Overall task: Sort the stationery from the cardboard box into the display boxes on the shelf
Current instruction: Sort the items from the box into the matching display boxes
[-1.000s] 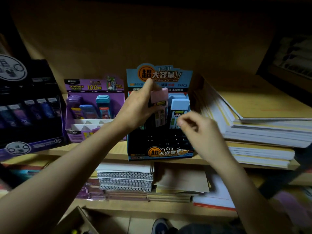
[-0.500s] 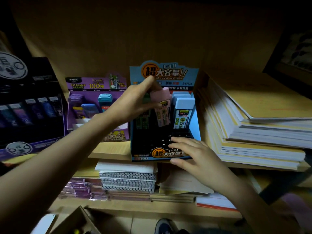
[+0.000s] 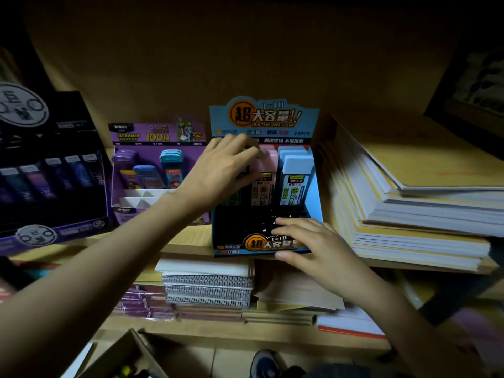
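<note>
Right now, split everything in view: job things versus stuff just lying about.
Job: blue display box, pink lead case, left hand, right hand, purple display box, cardboard box.
Lying about: paper stacks, spiral notebooks, shoe.

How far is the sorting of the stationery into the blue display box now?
Done: pink-capped cases and blue-capped cases stand in the back rows of the blue display box. In hand: the left hand is at the pink row, its grip hidden, while the right hand steadies the box front. Left: the front slots look empty, and the cardboard box below shows a few items.
</note>
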A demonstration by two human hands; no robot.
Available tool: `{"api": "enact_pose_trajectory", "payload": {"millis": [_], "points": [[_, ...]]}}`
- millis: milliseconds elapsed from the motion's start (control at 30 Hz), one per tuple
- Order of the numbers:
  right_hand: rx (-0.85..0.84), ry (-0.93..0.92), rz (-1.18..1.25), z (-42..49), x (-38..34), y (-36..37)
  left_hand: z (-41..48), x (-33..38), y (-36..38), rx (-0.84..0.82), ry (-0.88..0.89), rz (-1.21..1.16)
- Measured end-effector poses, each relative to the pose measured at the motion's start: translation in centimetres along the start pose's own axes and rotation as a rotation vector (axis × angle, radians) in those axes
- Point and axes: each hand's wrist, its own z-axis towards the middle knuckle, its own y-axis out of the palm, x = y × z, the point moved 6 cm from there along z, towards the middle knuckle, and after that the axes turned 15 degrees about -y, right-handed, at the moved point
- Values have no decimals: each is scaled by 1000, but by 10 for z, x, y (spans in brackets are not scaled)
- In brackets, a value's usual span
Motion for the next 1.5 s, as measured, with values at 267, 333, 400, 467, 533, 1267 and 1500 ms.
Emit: {"api": "enact_pose_trajectory", "payload": {"millis": [267,333,400,467,533,1267,1500], "points": [[124,-59,83,5,-16,-18,-68,-8,-57,-35,-144,-311],[188,-109,76,6,-29,-26,-104,-14,-65,-126,-153,-331],[194,-158,116,9,-48,-26,-147,-25,-67,-238,-211,-349],[112,-200,166,15,-70,-14,-193,-43,-61,-346,-310,-332],[-21,-251,173,20,-94,10,-242,-64,-45,-475,-449,-311],[-846,245,552,-60,-155,452,-683,-128,101,-538,-1800,-73],[-659,499,612,-58,-150,502,-702,-138,136,-565,-1893,-72]]}}
